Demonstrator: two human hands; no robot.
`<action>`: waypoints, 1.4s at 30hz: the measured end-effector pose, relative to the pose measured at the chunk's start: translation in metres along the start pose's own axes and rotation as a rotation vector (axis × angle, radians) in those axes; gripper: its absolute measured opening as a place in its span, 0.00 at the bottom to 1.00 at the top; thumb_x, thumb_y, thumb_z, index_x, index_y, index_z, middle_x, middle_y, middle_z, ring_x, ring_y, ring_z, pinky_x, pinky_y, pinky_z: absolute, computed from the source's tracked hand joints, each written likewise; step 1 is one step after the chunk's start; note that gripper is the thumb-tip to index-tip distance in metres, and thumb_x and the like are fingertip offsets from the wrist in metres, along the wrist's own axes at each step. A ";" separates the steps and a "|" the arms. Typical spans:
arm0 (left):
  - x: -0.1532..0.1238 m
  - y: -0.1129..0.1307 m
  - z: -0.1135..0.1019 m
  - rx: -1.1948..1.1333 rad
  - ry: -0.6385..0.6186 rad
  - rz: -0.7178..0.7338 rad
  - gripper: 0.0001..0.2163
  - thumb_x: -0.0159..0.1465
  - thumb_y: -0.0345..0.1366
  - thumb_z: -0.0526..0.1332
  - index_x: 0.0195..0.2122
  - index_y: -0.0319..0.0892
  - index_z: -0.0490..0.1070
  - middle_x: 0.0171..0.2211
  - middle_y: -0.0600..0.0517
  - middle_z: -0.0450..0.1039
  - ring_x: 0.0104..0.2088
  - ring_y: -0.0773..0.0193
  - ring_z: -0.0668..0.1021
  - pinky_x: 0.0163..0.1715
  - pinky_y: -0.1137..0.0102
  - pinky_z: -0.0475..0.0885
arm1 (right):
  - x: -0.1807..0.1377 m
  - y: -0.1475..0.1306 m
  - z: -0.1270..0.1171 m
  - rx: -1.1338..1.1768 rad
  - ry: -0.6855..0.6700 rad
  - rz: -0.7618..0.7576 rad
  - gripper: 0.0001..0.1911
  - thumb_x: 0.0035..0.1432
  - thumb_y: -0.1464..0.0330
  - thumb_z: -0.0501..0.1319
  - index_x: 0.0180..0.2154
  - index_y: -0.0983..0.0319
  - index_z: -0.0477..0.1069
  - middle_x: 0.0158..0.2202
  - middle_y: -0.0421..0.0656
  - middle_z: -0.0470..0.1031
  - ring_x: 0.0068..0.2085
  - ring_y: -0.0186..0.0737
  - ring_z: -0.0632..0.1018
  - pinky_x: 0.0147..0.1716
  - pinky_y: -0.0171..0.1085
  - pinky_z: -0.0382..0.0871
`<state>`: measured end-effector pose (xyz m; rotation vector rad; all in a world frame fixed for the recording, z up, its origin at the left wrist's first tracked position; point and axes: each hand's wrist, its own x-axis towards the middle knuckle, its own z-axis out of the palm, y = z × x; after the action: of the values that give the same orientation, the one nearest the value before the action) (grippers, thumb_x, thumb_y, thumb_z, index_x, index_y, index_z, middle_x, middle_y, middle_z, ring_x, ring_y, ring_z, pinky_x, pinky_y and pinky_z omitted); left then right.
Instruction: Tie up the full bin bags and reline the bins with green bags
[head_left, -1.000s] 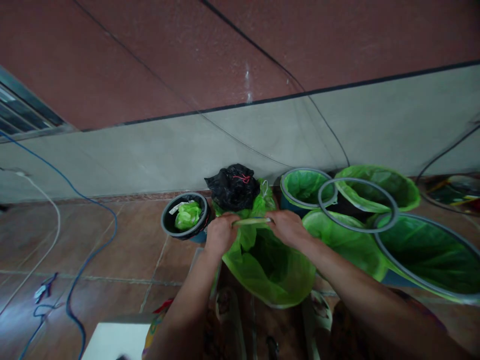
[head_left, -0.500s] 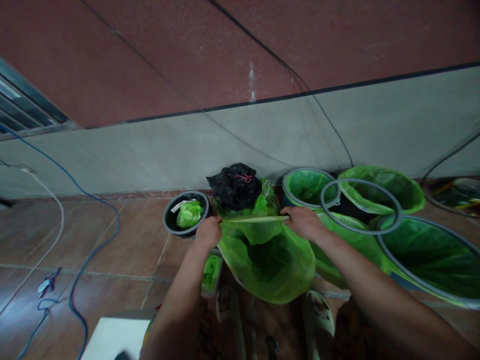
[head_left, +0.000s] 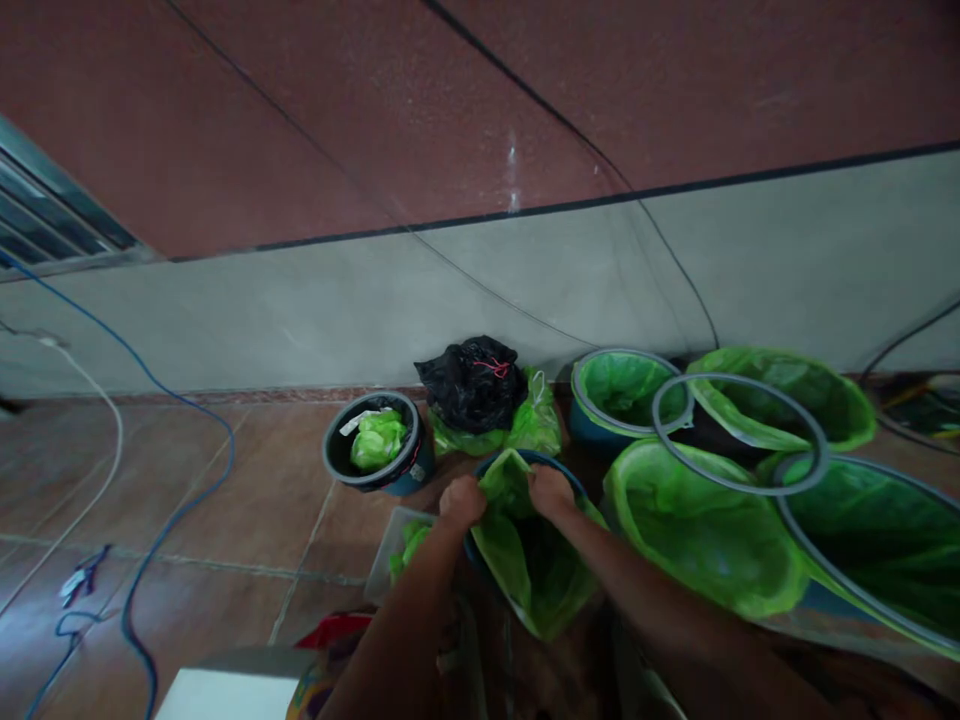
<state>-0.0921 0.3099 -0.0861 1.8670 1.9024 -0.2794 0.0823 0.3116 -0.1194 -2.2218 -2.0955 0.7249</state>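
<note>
A green garbage bag [head_left: 559, 585] hangs down inside a blue trash bin [head_left: 553, 462] right in front of me. My left hand [head_left: 463, 502] is closed on the bag's edge at the left side of the bin. Opposite it, my right hand [head_left: 551, 490] grips the bag's edge near the far rim. Between them the edge rises to a peak, and the near part of the mouth droops toward me. Most of the bin is hidden by the bag and my arms.
Several bins lined with green bags stand to the right, among them a lined bin [head_left: 705, 530]; a loose grey ring [head_left: 739, 378] lies across them. To the left are a dark bin [head_left: 375, 400] and a clear box [head_left: 386, 545]. A black bag [head_left: 472, 385] sits by the wall.
Both hands have moved closer together and lower, bringing the bag down into the bin. The bag's mouth was stretched wide before and is now narrower. The bin's rim has come into view.
</note>
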 end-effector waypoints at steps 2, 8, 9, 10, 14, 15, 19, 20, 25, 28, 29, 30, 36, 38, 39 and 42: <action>0.008 0.006 0.005 0.000 0.018 -0.057 0.15 0.65 0.30 0.53 0.46 0.35 0.76 0.47 0.37 0.78 0.49 0.52 0.80 0.47 0.62 0.74 | 0.007 0.000 0.007 -0.008 0.024 0.050 0.19 0.67 0.69 0.47 0.42 0.65 0.76 0.40 0.53 0.81 0.42 0.44 0.82 0.38 0.38 0.71; 0.013 0.004 0.003 -0.056 0.040 -0.135 0.15 0.62 0.35 0.59 0.49 0.42 0.76 0.48 0.42 0.78 0.51 0.54 0.79 0.48 0.66 0.72 | 0.017 0.027 0.003 0.092 0.094 0.027 0.13 0.62 0.64 0.56 0.42 0.59 0.78 0.38 0.46 0.82 0.41 0.41 0.81 0.36 0.33 0.69; 0.013 0.004 0.001 -0.072 0.024 -0.133 0.15 0.61 0.37 0.60 0.49 0.43 0.76 0.48 0.43 0.78 0.51 0.55 0.78 0.48 0.67 0.72 | 0.020 0.031 0.001 0.148 0.091 0.019 0.13 0.61 0.64 0.57 0.40 0.59 0.78 0.38 0.45 0.82 0.40 0.40 0.81 0.36 0.33 0.69; 0.012 0.003 0.000 -0.086 0.012 -0.130 0.16 0.61 0.38 0.61 0.49 0.44 0.76 0.48 0.44 0.78 0.51 0.55 0.78 0.47 0.68 0.72 | 0.024 0.035 0.000 0.216 0.084 0.007 0.12 0.60 0.64 0.58 0.39 0.59 0.79 0.37 0.44 0.83 0.39 0.40 0.81 0.36 0.33 0.69; 0.015 0.007 -0.003 -0.108 0.047 -0.104 0.17 0.61 0.47 0.62 0.49 0.46 0.77 0.46 0.45 0.79 0.49 0.55 0.79 0.45 0.67 0.71 | 0.038 0.046 -0.001 0.498 0.065 -0.038 0.11 0.57 0.66 0.60 0.37 0.62 0.80 0.35 0.43 0.83 0.37 0.40 0.82 0.37 0.35 0.71; 0.017 0.008 -0.003 -0.124 0.059 -0.098 0.17 0.62 0.47 0.61 0.47 0.46 0.78 0.44 0.45 0.80 0.48 0.55 0.79 0.44 0.68 0.71 | 0.041 0.048 -0.001 0.547 0.071 -0.033 0.11 0.56 0.67 0.60 0.37 0.62 0.80 0.35 0.44 0.83 0.37 0.41 0.82 0.37 0.35 0.71; 0.030 0.008 0.000 -0.279 0.070 -0.060 0.14 0.67 0.41 0.55 0.41 0.42 0.80 0.38 0.47 0.81 0.41 0.62 0.80 0.39 0.73 0.69 | 0.045 0.054 -0.001 0.593 0.077 -0.019 0.12 0.57 0.66 0.59 0.35 0.63 0.81 0.33 0.45 0.82 0.34 0.42 0.81 0.35 0.35 0.71; 0.034 0.006 0.001 -0.319 0.073 -0.059 0.15 0.68 0.39 0.54 0.40 0.41 0.80 0.37 0.48 0.81 0.40 0.63 0.80 0.38 0.74 0.69 | 0.045 0.055 -0.001 0.574 0.076 -0.024 0.12 0.57 0.65 0.59 0.34 0.63 0.81 0.32 0.45 0.82 0.34 0.41 0.81 0.35 0.35 0.70; 0.049 0.000 0.007 -0.406 0.126 -0.118 0.14 0.68 0.35 0.53 0.42 0.40 0.80 0.39 0.46 0.82 0.40 0.64 0.81 0.37 0.75 0.69 | 0.048 0.058 -0.004 0.414 0.105 -0.039 0.15 0.62 0.63 0.55 0.36 0.61 0.80 0.35 0.44 0.82 0.37 0.40 0.80 0.37 0.34 0.69; 0.057 -0.001 0.009 -0.399 0.126 -0.126 0.15 0.68 0.35 0.53 0.43 0.41 0.80 0.41 0.46 0.82 0.41 0.63 0.81 0.39 0.75 0.69 | 0.053 0.058 -0.005 0.300 0.123 -0.058 0.16 0.63 0.63 0.54 0.38 0.60 0.80 0.38 0.45 0.82 0.39 0.39 0.80 0.38 0.33 0.68; 0.060 -0.001 0.009 -0.395 0.130 -0.127 0.15 0.68 0.35 0.53 0.43 0.41 0.80 0.41 0.45 0.82 0.42 0.63 0.81 0.40 0.75 0.70 | 0.055 0.059 -0.004 0.268 0.130 -0.057 0.16 0.63 0.63 0.54 0.38 0.60 0.80 0.40 0.45 0.82 0.40 0.39 0.80 0.38 0.33 0.68; 0.063 -0.001 0.011 -0.393 0.139 -0.131 0.15 0.68 0.36 0.53 0.44 0.41 0.80 0.42 0.45 0.82 0.42 0.63 0.81 0.41 0.74 0.70 | 0.057 0.060 -0.002 0.248 0.133 -0.051 0.16 0.63 0.62 0.54 0.39 0.59 0.80 0.41 0.45 0.82 0.41 0.39 0.80 0.37 0.33 0.68; 0.076 -0.006 0.023 -0.411 0.163 -0.139 0.14 0.67 0.37 0.56 0.43 0.42 0.81 0.43 0.46 0.82 0.44 0.62 0.81 0.42 0.74 0.70 | 0.077 0.073 0.019 0.439 0.043 0.040 0.15 0.61 0.58 0.58 0.38 0.57 0.81 0.34 0.41 0.82 0.36 0.39 0.80 0.35 0.32 0.68; 0.079 -0.006 0.025 -0.448 0.152 -0.165 0.14 0.67 0.37 0.56 0.44 0.42 0.81 0.42 0.46 0.82 0.44 0.62 0.81 0.41 0.75 0.70 | 0.084 0.077 0.027 0.528 0.029 0.058 0.14 0.59 0.59 0.59 0.37 0.58 0.81 0.34 0.41 0.82 0.35 0.39 0.79 0.35 0.32 0.68; 0.081 -0.006 0.026 -0.467 0.142 -0.185 0.14 0.67 0.37 0.56 0.44 0.42 0.81 0.42 0.46 0.82 0.44 0.62 0.81 0.40 0.75 0.70 | 0.087 0.078 0.030 0.567 0.020 0.069 0.13 0.58 0.60 0.59 0.35 0.58 0.81 0.33 0.41 0.82 0.34 0.39 0.79 0.34 0.32 0.68; 0.085 -0.006 0.025 -0.480 0.094 -0.232 0.14 0.66 0.37 0.56 0.43 0.42 0.82 0.43 0.46 0.82 0.46 0.60 0.81 0.42 0.74 0.70 | 0.093 0.080 0.035 0.659 -0.014 0.120 0.12 0.55 0.63 0.60 0.31 0.60 0.80 0.29 0.41 0.80 0.30 0.38 0.78 0.30 0.32 0.66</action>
<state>-0.0916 0.3745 -0.1474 1.3671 2.0281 0.1862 0.1462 0.3807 -0.2056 -1.9604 -1.4283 1.2187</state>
